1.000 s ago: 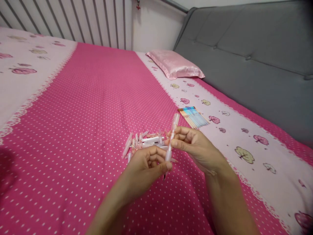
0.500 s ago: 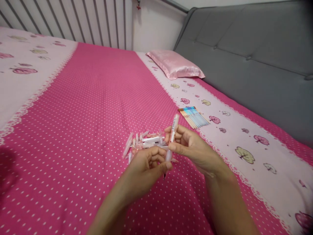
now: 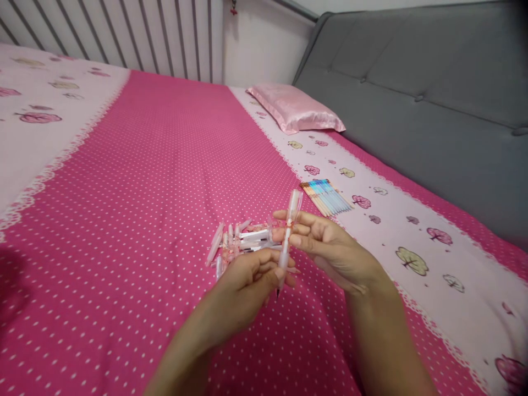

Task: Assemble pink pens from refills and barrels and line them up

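Observation:
A pale, translucent pen with small red marks is held tilted, its dark tip pointing down toward me. My left hand pinches its lower part between thumb and fingers. My right hand grips the upper barrel, thumb in front and fingers behind. Just beyond my left hand lies a loose pile of pen parts, clear, white and pinkish, partly hidden by that hand. Farther right, a neat row of blue and beige pens rests on the bedspread.
A pink dotted bedspread with pale printed bands covers the bed. A pink satin pillow lies against the grey padded headboard. Grey bars stand along the far side.
The pen has turned in my fingers, so its red marks now face me. My right fingers have loosened a little and shifted along the barrel. The pile and row are unchanged.

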`<control>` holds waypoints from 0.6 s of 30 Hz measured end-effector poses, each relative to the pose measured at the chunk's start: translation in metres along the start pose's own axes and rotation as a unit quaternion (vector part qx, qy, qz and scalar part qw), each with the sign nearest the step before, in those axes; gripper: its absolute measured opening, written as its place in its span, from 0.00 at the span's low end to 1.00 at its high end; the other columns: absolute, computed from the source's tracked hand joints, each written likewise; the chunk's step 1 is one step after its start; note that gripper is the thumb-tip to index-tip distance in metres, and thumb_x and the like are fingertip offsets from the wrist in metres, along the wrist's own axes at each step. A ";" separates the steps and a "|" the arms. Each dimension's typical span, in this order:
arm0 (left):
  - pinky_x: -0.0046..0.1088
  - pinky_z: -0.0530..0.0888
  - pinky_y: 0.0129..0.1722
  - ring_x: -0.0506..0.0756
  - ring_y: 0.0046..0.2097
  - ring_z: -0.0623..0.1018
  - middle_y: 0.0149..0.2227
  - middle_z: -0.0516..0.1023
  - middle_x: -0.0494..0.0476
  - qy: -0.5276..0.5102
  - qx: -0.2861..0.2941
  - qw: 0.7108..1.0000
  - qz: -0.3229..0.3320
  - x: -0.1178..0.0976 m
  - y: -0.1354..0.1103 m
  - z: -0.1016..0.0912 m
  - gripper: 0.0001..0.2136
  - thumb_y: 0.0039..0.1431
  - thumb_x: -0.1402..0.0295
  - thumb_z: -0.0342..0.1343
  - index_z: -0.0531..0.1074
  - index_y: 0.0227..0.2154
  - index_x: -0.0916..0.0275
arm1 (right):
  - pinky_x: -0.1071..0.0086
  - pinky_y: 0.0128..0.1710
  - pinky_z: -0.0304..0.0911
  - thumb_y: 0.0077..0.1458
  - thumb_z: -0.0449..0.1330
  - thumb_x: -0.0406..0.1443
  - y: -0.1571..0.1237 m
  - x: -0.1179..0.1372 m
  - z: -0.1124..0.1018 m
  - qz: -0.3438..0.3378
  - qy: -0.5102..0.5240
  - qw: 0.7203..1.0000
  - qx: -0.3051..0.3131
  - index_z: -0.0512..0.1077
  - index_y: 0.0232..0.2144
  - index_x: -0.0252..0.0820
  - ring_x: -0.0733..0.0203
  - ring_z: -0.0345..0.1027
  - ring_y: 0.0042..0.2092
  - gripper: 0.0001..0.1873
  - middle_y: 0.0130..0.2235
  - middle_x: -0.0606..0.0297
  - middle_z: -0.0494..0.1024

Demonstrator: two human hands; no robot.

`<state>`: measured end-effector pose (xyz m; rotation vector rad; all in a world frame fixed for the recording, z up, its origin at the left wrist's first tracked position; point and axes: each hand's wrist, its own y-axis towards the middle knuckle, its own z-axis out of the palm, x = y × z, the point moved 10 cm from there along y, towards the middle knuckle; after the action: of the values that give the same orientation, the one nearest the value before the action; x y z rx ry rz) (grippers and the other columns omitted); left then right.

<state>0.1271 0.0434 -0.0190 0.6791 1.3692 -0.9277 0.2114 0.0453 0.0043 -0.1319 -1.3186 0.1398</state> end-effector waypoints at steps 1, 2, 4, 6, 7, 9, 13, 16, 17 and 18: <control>0.26 0.60 0.28 0.48 0.29 0.63 0.30 0.69 0.51 -0.008 0.002 1.000 0.000 0.000 0.000 0.001 0.10 0.62 0.64 0.49 0.71 0.36 0.64 | 0.69 0.42 0.68 0.52 0.64 0.34 0.000 -0.001 -0.001 -0.001 -0.006 1.000 -0.005 0.69 0.48 0.44 0.63 0.73 0.42 0.20 0.40 0.63 0.79; 0.26 0.60 0.29 0.48 0.29 0.63 0.30 0.69 0.51 -0.016 0.004 1.000 0.001 0.000 0.001 0.001 0.09 0.62 0.65 0.49 0.71 0.36 0.64 | 0.69 0.42 0.68 0.51 0.65 0.34 0.000 -0.001 -0.003 -0.003 -0.012 1.000 -0.012 0.70 0.48 0.44 0.63 0.73 0.42 0.21 0.39 0.63 0.79; 0.27 0.61 0.31 0.49 0.31 0.64 0.30 0.68 0.50 -0.030 0.006 1.000 0.004 -0.001 0.001 0.002 0.08 0.62 0.65 0.49 0.70 0.36 0.63 | 0.70 0.39 0.68 0.49 0.67 0.35 0.001 -0.001 -0.006 -0.008 -0.025 0.999 -0.027 0.70 0.47 0.44 0.63 0.73 0.39 0.21 0.36 0.64 0.78; 0.27 0.61 0.31 0.49 0.31 0.64 0.30 0.68 0.50 -0.040 0.007 0.999 0.008 -0.001 0.002 0.003 0.07 0.62 0.65 0.49 0.69 0.35 0.63 | 0.71 0.38 0.68 0.47 0.68 0.35 0.001 0.000 -0.008 -0.013 -0.033 0.999 -0.041 0.71 0.45 0.43 0.65 0.72 0.36 0.22 0.34 0.66 0.77; 0.27 0.61 0.31 0.49 0.31 0.64 0.30 0.68 0.49 -0.045 0.007 0.999 0.009 -0.001 0.003 0.003 0.07 0.62 0.65 0.50 0.69 0.34 0.63 | 0.71 0.37 0.67 0.46 0.69 0.35 0.001 0.000 -0.008 -0.016 -0.034 0.998 -0.047 0.71 0.44 0.42 0.66 0.71 0.34 0.21 0.33 0.66 0.77; 0.27 0.61 0.31 0.48 0.30 0.63 0.29 0.67 0.49 -0.050 0.007 0.999 0.005 -0.001 0.003 0.003 0.07 0.61 0.65 0.51 0.68 0.33 0.63 | 0.73 0.34 0.66 0.43 0.70 0.35 0.001 0.000 -0.008 -0.019 -0.038 0.997 -0.058 0.71 0.41 0.41 0.68 0.69 0.32 0.21 0.30 0.69 0.74; 0.27 0.59 0.29 0.48 0.28 0.61 0.27 0.64 0.48 -0.049 0.007 0.999 -0.002 0.001 0.002 0.004 0.07 0.60 0.65 0.51 0.66 0.31 0.63 | 0.74 0.32 0.65 0.40 0.72 0.35 0.002 0.000 -0.008 -0.016 -0.056 0.995 -0.075 0.71 0.39 0.41 0.69 0.67 0.30 0.22 0.29 0.71 0.72; 0.26 0.59 0.29 0.48 0.28 0.60 0.27 0.62 0.47 -0.041 0.009 0.999 0.003 0.000 0.001 0.004 0.07 0.61 0.65 0.50 0.65 0.31 0.62 | 0.72 0.35 0.67 0.42 0.71 0.36 0.003 -0.002 -0.003 -0.007 -0.060 0.997 -0.057 0.70 0.41 0.41 0.66 0.70 0.35 0.23 0.34 0.67 0.74; 0.26 0.59 0.29 0.48 0.28 0.60 0.27 0.62 0.47 -0.038 0.007 0.999 0.006 -0.001 0.001 0.003 0.07 0.61 0.65 0.50 0.66 0.31 0.62 | 0.71 0.37 0.67 0.43 0.71 0.36 0.003 -0.002 0.000 -0.006 -0.058 0.997 -0.045 0.70 0.42 0.42 0.65 0.70 0.37 0.23 0.37 0.65 0.75; 0.26 0.59 0.29 0.48 0.28 0.60 0.27 0.62 0.47 -0.033 0.004 0.999 0.009 -0.002 0.000 0.002 0.07 0.62 0.65 0.49 0.66 0.31 0.62 | 0.70 0.39 0.67 0.44 0.70 0.37 0.003 -0.001 0.002 -0.008 -0.053 0.998 -0.034 0.69 0.43 0.42 0.64 0.70 0.39 0.23 0.40 0.64 0.75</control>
<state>0.1286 0.0421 -0.0168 0.6600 1.3000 -0.9339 0.2094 0.0478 0.0031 -0.1732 -1.4311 0.0904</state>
